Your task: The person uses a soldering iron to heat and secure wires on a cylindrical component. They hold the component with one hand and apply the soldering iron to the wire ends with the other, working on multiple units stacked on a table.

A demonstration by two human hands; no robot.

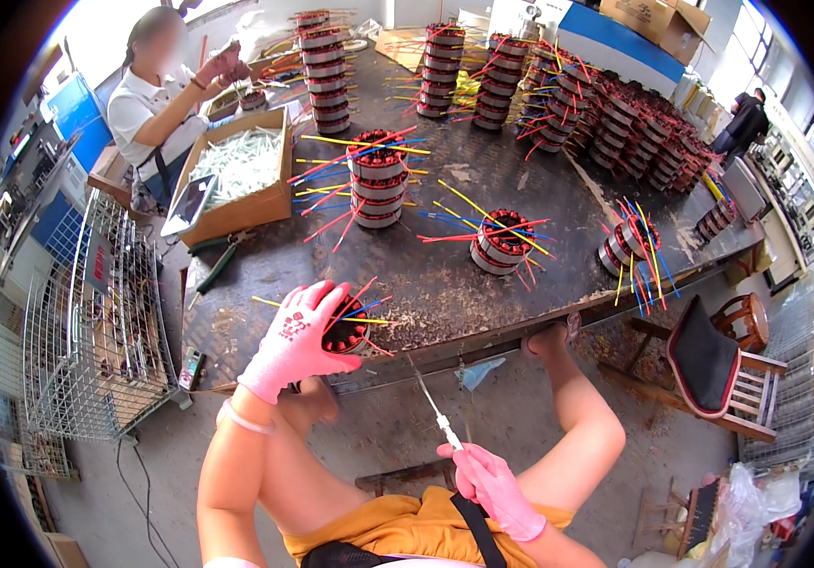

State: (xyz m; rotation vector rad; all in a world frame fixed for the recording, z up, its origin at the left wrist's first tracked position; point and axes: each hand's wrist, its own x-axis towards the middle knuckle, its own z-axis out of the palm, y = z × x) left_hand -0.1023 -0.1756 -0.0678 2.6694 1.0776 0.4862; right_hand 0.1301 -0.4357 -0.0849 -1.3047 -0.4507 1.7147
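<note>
The left hand (pixel 295 339), in a pink glove, lies over a wound motor stator (pixel 345 331) at the near edge of the dark worktable (pixel 483 293), its fingers curled around the stator's top and side in a firm grasp; red, yellow and blue leads stick out from under the glove toward the table's middle; the right hand (pixel 494 488), also gloved in pink, is well off the table on the near side, low over the person's lap, its fingers clenched on the white handle of a thin pointed tool (pixel 433 407) whose metal tip slants up toward the table's near edge, just short of the held stator and not touching it; farther in on the table, past the held stator, stands a short stack of stators (pixel 376 180) with coloured leads fanned out, and to its right a single stator (pixel 500 242) and another one (pixel 627 248) near the table's right edge; many taller stacks crowd the table's far side; at the table's left end sits an open cardboard box (pixel 241 180) of pale tubing, with green-handled pliers (pixel 216 270) lying just on the near side of it; a person in a white shirt (pixel 153 109) sits beyond that left end, hands raised; a wire basket (pixel 95 331) stands on the floor left of the table, and a wooden chair (pixel 721 374) with a dark cushion stands off the table's right near corner.
</note>
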